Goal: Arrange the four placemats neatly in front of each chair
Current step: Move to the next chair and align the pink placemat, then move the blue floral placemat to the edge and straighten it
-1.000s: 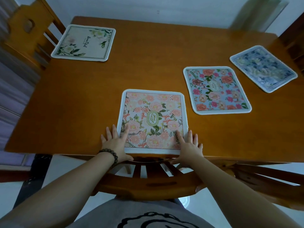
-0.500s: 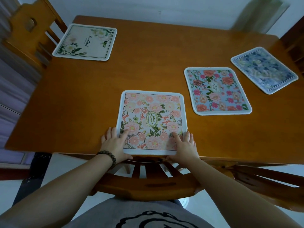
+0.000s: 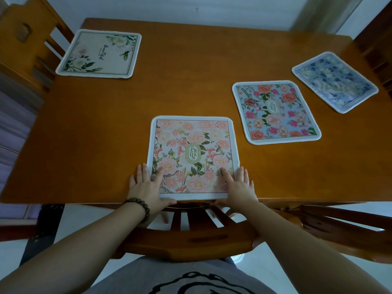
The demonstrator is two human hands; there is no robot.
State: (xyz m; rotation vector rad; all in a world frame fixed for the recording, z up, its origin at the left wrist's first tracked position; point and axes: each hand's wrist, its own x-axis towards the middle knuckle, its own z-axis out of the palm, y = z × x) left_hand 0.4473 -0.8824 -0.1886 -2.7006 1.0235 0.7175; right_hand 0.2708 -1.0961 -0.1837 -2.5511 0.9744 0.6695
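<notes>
Both hands lie flat with fingers straight on the near corners of the pink mat (image 3: 192, 155), the left hand (image 3: 146, 187) on its left corner and the right hand (image 3: 237, 187) on its right, gripping nothing; the mat sits square to the table's (image 3: 84, 134) near edge, just beyond the chair (image 3: 191, 240). Farther right lies the blue mat (image 3: 275, 112), slightly skewed and nearer the right hand, so it is probably next. The navy mat (image 3: 335, 81) lies tilted at the far right, the white mat (image 3: 99, 54) far left.

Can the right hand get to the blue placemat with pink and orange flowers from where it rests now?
Probably yes. The right hand lies flat on the peach floral placemat, and only bare wooden table lies between it and the blue placemat with pink and orange flowers beyond, to its right.
</notes>
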